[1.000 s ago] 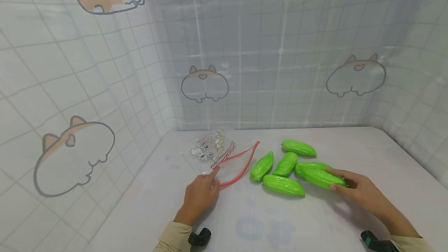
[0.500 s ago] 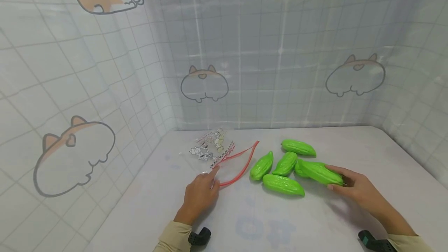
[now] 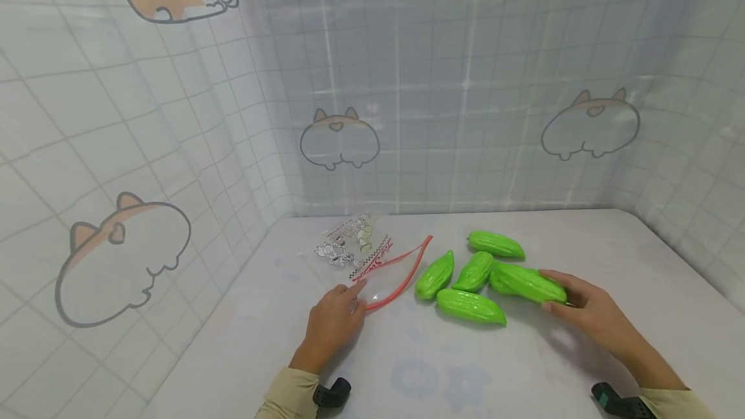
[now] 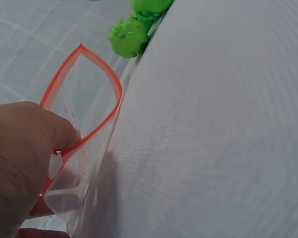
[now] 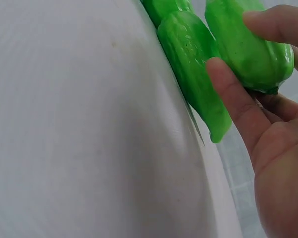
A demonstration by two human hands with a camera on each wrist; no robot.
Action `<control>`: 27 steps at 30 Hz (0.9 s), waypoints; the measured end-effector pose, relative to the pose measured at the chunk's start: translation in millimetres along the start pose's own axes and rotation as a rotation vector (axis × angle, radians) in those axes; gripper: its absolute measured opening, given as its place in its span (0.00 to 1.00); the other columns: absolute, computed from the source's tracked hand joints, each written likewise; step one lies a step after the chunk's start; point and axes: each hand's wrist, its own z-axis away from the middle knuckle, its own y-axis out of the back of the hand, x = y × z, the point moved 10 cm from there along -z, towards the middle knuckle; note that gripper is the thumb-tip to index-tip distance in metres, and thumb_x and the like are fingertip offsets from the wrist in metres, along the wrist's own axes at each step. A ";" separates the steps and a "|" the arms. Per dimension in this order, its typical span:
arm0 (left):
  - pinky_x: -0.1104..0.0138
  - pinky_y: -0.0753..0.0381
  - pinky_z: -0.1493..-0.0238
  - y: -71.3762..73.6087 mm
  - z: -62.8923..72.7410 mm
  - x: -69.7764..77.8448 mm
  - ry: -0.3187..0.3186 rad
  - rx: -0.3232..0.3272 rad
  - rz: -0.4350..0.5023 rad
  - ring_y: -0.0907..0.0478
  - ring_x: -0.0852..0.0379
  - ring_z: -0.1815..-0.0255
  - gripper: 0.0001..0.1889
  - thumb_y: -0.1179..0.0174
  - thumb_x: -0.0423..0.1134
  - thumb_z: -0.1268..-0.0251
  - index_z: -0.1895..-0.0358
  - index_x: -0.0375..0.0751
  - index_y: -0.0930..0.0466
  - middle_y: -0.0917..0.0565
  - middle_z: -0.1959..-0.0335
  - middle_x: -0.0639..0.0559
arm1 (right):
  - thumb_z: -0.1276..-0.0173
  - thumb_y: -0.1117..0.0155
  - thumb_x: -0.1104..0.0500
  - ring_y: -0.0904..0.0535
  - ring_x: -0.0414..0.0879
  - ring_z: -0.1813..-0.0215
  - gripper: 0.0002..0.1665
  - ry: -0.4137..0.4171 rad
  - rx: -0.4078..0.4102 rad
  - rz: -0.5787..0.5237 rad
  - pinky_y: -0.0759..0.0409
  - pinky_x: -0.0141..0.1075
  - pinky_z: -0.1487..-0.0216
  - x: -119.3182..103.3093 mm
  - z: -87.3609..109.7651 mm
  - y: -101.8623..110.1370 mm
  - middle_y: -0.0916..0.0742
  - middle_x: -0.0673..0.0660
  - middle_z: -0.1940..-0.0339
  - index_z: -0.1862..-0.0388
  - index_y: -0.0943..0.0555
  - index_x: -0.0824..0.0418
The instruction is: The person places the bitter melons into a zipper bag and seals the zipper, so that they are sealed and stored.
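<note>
**My left hand point(image 3: 333, 323) pinches, my right hand point(image 3: 593, 317) grips**

At left, a clear plastic bag with cartoon print point(image 3: 340, 256) lies on a white table point(image 3: 524, 374). My left hand pinches its edge between thumb and fingers, and the thin red plastic rim point(image 3: 403, 288) gapes to the right. Just past that mouth, five glossy, bright-green, ridged, plastic-looking vegetables point(image 3: 471, 308) rest in a loose bunch. At far right, my curled fingers and thumb hold the near end of a sixth green vegetable point(image 3: 531, 284), which overlaps one neighbour; whether the two touch, I cannot tell.

I take this as the start of loading: mouth readied, one vegetable in hand, none visible in the bag. The next move would call for lifting it over the bunch and bringing it end-on to the opening, my left hand spreading the rim wider.
</note>
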 end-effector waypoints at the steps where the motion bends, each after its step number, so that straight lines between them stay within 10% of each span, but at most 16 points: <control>1: 0.64 0.27 0.76 0.4 0.1 -0.1 -0.001 0.006 0.006 0.28 0.57 0.74 0.20 0.36 0.40 0.37 0.41 0.50 0.15 0.19 0.69 0.53 | 0.30 0.31 0.56 0.30 0.23 0.41 0.33 0.001 0.004 -0.004 0.27 0.21 0.48 -0.1 0.0 0.3 0.26 0.65 0.31 0.28 0.28 0.59; 21: 0.64 0.24 0.71 1.0 -0.7 2.1 0.005 -0.003 0.032 0.28 0.60 0.72 0.21 0.33 0.41 0.37 0.40 0.47 0.16 0.21 0.72 0.58 | 0.31 0.31 0.60 0.25 0.28 0.43 0.35 0.017 0.023 -0.074 0.23 0.25 0.50 -5.9 -4.8 -5.2 0.25 0.66 0.33 0.27 0.31 0.63; 27: 0.62 0.23 0.70 0.6 -0.2 2.3 0.000 0.004 0.034 0.25 0.58 0.71 0.21 0.34 0.42 0.37 0.40 0.47 0.16 0.19 0.70 0.57 | 0.31 0.31 0.56 0.22 0.53 0.40 0.36 -0.032 0.029 -0.018 0.23 0.27 0.50 -4.6 -5.3 -6.3 0.23 0.63 0.34 0.27 0.31 0.60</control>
